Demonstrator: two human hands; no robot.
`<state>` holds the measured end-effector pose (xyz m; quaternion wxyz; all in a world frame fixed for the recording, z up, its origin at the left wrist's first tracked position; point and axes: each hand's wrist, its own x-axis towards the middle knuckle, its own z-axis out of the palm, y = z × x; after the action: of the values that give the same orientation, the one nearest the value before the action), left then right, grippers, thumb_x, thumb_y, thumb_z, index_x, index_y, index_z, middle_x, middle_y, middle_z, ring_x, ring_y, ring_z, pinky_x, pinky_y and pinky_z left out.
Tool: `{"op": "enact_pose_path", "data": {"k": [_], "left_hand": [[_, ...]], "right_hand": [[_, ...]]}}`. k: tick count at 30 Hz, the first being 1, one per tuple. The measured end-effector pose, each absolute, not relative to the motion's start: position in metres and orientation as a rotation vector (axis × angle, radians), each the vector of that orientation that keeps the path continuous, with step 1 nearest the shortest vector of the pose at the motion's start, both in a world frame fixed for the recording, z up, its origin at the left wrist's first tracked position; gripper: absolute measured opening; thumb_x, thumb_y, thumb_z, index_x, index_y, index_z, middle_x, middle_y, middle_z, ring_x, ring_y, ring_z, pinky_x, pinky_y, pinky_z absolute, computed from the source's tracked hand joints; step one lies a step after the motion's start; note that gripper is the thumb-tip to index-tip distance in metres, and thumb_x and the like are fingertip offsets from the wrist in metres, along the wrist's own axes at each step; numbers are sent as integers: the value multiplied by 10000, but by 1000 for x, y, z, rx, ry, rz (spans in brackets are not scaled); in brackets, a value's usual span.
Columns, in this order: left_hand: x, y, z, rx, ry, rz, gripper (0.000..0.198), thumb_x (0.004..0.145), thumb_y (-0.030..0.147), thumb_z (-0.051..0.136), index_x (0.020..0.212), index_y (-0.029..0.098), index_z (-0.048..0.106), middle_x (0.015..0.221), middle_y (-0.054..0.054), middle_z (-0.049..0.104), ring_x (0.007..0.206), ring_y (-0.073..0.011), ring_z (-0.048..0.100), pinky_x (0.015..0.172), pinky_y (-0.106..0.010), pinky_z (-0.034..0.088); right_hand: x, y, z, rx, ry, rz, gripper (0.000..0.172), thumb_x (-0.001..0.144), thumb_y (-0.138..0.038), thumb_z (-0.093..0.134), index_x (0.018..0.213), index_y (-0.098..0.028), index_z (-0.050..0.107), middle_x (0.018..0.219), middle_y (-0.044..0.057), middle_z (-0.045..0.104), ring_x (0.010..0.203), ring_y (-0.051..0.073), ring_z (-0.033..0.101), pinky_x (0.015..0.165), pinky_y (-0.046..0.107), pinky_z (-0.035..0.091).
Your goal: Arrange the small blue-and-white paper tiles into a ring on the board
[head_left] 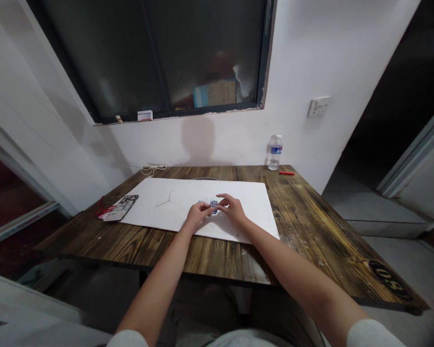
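Here we are at the dark-stained wooden table (304,231), with both bare hands working low over a large white rectangular board (224,188). Near the middle of that board, right between the hands, sits a small blue-and-white object (213,207), too small to identify from here. The left hand (198,215) has its fingers bunched in a tight pinch just beside it. From the other side comes the right hand (233,208), fingers curved and closing in at the object's top edge. Is either hand actually gripping it? From this angle, you can't tell!

Over to the left of the board lies a smartphone in a patterned case (122,207), with a red tassel (101,209) tucked against it. At the far edge, a coil of thin white cable (154,169) rests on the wood. Further right, a clear plastic water bottle with a blue label (275,153) stands upright near a slim red pen (287,173), both close to the white wall (220,144).
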<state>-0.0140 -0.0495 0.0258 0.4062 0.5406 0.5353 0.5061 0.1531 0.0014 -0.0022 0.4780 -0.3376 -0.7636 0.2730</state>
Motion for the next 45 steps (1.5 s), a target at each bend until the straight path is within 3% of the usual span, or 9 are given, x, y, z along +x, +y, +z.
{"op": "enact_pose_path", "data": {"k": [4,7,12,20,28,34,40,45], "left_hand": [[-13,-49,26,1363,1304,1326,380,527,485,807,633,165,632,573,-17,611,509,-120,518,465,-220,319],[-15,-45,26,1304,1318,1426,371,524,480,800,646,170,638,596,-20,624,525,-123,535,485,-223,341],[-23,-39,22,1148,1400,1590,383,524,490,778,691,178,631,589,7,604,505,-102,523,468,-208,318],[-33,-35,19,912,1384,1747,400,525,469,788,737,175,619,568,30,580,477,-70,506,433,-178,282],[-33,-38,18,876,1448,1648,396,556,479,759,770,179,616,490,54,524,389,-51,386,379,-170,179],[-35,-35,15,870,1440,1660,409,539,482,766,758,173,610,512,47,535,411,-55,424,400,-166,204],[-34,-37,14,870,1423,1664,429,536,497,770,756,166,608,502,45,525,414,-53,410,395,-163,185],[-33,-35,12,894,1412,1675,423,525,497,775,729,165,609,519,39,534,442,-61,443,393,-162,206]], "right_hand": [[154,1,0,-869,-1886,650,336,866,-357,557,1168,-213,585,821,21,716,758,164,652,748,287,485],[155,1,2,-966,-1895,540,316,908,-362,499,1172,-214,588,944,50,708,875,183,629,818,312,462],[160,6,1,-1106,-1957,300,327,932,-351,472,1199,-195,577,1147,98,650,1102,225,511,944,364,398],[153,11,-6,-1073,-2220,113,339,936,-297,474,1227,-155,572,1305,97,578,1223,229,448,1062,367,297],[147,15,0,-1210,-2423,103,361,927,-211,405,1245,-140,560,1227,109,626,1094,209,561,920,300,402],[133,39,15,-1408,-2492,4,392,907,-226,436,1279,-179,551,1206,85,645,1054,203,599,819,269,438],[116,45,18,-1422,-2532,-56,282,898,-250,457,963,-148,713,999,126,695,950,228,624,748,279,437],[113,39,10,-1419,-2510,-122,325,922,-213,403,961,-116,710,1001,169,677,957,240,601,757,293,423]]}}
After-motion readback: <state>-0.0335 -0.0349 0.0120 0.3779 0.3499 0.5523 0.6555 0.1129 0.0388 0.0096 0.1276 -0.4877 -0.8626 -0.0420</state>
